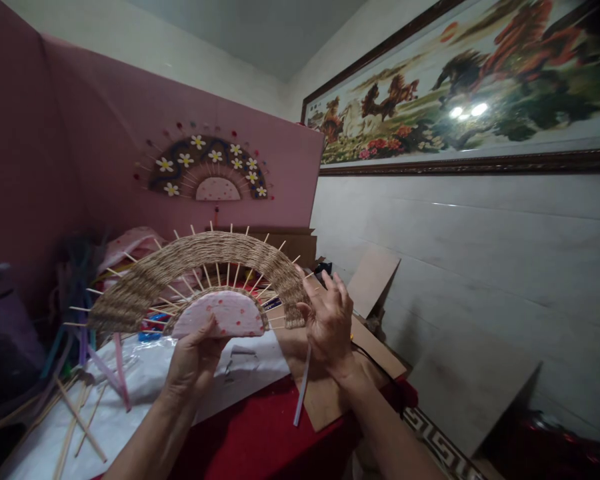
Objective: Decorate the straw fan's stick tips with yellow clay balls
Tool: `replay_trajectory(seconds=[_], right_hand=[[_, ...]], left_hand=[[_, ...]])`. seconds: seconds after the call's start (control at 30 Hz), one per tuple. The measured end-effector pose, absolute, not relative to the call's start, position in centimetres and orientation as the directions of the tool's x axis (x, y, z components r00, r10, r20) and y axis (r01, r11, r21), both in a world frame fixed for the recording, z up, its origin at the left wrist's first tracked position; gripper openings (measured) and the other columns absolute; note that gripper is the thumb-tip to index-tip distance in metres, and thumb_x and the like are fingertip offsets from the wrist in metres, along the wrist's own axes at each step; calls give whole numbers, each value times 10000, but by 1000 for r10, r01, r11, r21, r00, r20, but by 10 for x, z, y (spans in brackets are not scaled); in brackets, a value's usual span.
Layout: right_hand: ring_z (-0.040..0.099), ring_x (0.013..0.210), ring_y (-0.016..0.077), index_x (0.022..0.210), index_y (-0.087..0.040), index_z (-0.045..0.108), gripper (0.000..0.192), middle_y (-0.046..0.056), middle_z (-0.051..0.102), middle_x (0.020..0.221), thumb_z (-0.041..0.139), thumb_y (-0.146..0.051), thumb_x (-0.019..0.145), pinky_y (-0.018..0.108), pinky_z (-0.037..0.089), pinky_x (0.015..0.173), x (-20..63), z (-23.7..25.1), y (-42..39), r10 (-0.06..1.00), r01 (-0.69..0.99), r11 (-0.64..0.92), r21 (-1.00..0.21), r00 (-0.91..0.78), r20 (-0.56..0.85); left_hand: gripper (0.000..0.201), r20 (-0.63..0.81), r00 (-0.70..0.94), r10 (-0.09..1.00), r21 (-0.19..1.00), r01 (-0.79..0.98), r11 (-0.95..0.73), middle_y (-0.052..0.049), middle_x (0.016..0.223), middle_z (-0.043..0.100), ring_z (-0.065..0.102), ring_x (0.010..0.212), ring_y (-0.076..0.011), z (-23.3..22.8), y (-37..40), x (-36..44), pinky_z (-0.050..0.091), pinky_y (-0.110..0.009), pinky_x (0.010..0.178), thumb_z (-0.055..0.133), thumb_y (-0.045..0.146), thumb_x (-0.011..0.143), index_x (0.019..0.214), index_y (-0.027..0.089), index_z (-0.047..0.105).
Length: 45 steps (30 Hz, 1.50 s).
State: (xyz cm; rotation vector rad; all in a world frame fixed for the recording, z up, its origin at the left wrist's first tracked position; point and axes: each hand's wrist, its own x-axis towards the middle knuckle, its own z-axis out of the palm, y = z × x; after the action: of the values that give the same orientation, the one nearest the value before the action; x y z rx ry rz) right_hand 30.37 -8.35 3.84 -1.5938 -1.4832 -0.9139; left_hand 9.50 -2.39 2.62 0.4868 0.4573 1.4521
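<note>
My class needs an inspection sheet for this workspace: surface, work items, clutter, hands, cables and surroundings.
Surface: red cloth, partly covered by white sheeting and cardboard.
Work items: woven fan, thin sticks radiating through it; pink spotted centre.
Clutter: loose wooden sticks and translucent strips at left.
Hands: left hand grips the centre; right hand at the fan's right end, grip unclear.
Cables: thin dark line by right wrist; possibly a cable.
Surroundings: flowered fan on pink panel; framed horse picture on pale wall.

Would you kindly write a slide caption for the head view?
Left hand holds a woven fan, right hand at its end; a flowered fan shows behind.
</note>
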Motion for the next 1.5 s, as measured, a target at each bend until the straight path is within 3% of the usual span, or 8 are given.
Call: replay_trajectory(seconds=[0.47, 1.1, 1.23, 1.37, 1.5], right_hand=[[251, 1345, 322, 1290, -283, 534, 431, 101, 386, 1436, 489, -446, 893, 513, 305, 1022, 299, 35, -83, 478, 999, -39, 7, 13, 879], [275, 1327, 321, 1308, -274, 515, 439, 109, 422, 1400, 470, -442, 904, 511, 326, 1001, 302, 37, -79, 478, 998, -56, -20, 44, 877], [313, 1317, 301, 1325, -245, 496, 446, 115, 444, 1377, 438, -426, 922, 504, 328, 1023, 308, 34, -86, 424, 997, -6, -82, 77, 902], [422, 1236, 278, 1272, -191, 539, 414, 140, 518, 1279, 381, -393, 947, 504, 358, 1012, 323, 21, -90, 298, 968, 87, -235, 200, 933], [520, 1128, 256, 1176, -155, 602, 413, 150, 582, 1176, 355, -401, 953, 476, 425, 963, 335, 4, -88, 330, 871, 184, -455, 382, 864]], left_hand=[[218, -8, 63, 998, 564, -824, 56, -66, 791, 728, 688, 691, -187, 29, -27, 96, 598, -304, 616, 564, 4, 730, 850, 149, 674], [211, -17, 61, 998, 563, -824, 60, -56, 777, 727, 686, 677, -183, 28, -26, 96, 597, -302, 606, 560, 1, 734, 829, 152, 672], [213, -15, 53, 998, 545, -837, 52, -54, 796, 731, 689, 693, -180, 29, -25, 95, 598, -304, 617, 551, -6, 746, 823, 152, 671], [214, -37, 46, 998, 532, -845, 59, -50, 770, 730, 688, 675, -168, 32, -25, 95, 600, -294, 602, 514, -8, 781, 798, 140, 668], [209, -25, 41, 999, 536, -843, 48, -55, 760, 729, 689, 673, -167, 31, -24, 95, 601, -292, 590, 506, 5, 801, 794, 137, 668]])
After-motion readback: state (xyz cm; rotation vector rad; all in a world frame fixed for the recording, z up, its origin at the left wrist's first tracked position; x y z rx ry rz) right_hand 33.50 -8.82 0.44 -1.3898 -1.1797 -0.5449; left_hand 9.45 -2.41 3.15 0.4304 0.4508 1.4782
